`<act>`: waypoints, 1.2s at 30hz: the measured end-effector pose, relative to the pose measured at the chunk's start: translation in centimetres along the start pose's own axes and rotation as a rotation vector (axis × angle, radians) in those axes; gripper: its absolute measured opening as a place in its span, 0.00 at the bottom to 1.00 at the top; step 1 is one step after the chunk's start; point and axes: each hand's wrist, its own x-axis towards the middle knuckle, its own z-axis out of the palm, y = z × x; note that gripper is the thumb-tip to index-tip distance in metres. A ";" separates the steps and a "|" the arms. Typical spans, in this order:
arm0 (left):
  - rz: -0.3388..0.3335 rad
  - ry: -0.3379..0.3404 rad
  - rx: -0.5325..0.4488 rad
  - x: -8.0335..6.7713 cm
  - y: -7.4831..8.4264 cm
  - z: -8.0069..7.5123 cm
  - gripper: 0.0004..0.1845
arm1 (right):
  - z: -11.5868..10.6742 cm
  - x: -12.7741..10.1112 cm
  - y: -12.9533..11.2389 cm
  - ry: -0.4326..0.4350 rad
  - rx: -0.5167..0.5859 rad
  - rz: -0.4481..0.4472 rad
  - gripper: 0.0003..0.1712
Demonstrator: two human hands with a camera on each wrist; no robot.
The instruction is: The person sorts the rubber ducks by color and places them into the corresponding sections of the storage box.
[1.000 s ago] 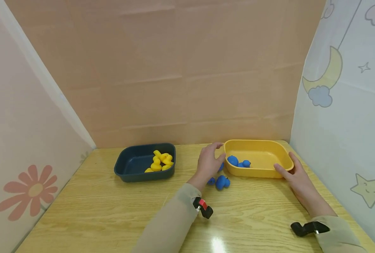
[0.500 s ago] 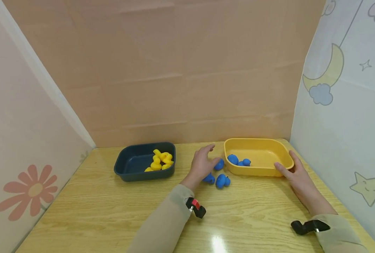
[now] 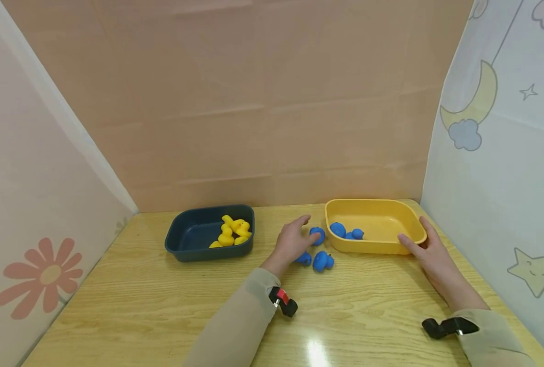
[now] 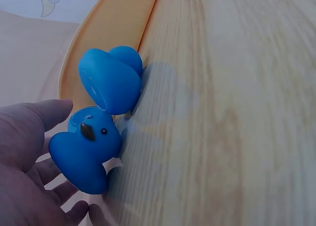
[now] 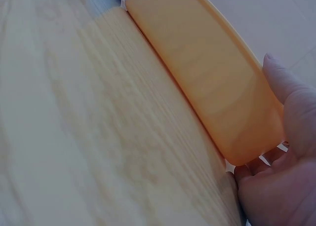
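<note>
My left hand (image 3: 290, 243) hovers beside loose blue rubber ducks on the table, its fingers spread with nothing held. Nearest its fingertips sits one blue duck (image 3: 317, 235); a second duck (image 3: 304, 259) is partly hidden by the hand, and a third duck (image 3: 322, 261) lies to the right. The left wrist view shows a duck with a dark beak (image 4: 86, 154) close to the fingers, and another duck (image 4: 111, 80) behind it. My right hand (image 3: 437, 262) grips the near right corner of the yellow bin (image 3: 372, 247), thumb at the rim. Blue ducks (image 3: 338, 229) lie inside its left end.
To the left stands a dark blue bin (image 3: 209, 254) with several yellow ducks (image 3: 235, 232) in its right part. The wooden table (image 3: 152, 316) ends at a tan backdrop (image 3: 272, 102). Patterned sheets (image 3: 506, 178) flank both sides.
My left hand has drawn back left from the yellow bin's left edge and lowered slightly beside the loose ducks, uncovering more of them. The right hand stays on the yellow bin.
</note>
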 end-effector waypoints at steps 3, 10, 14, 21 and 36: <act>-0.003 -0.002 0.008 -0.1 -0.1 0.1 0.35 | 0.0 0.0 0.0 -0.001 0.001 0.000 0.60; -0.008 -0.005 0.037 -0.1 -0.2 0.4 0.34 | 0.1 0.0 0.0 0.003 0.006 -0.010 0.60; -0.008 -0.007 0.047 -0.1 -0.2 0.4 0.33 | 0.2 0.0 0.0 0.008 -0.004 -0.012 0.61; -0.002 -0.005 0.098 0.0 0.0 0.6 0.31 | 0.1 0.0 0.1 0.010 0.008 -0.012 0.61; -0.052 0.015 0.113 0.0 0.5 1.0 0.26 | 0.0 -0.1 0.0 0.007 -0.003 -0.005 0.61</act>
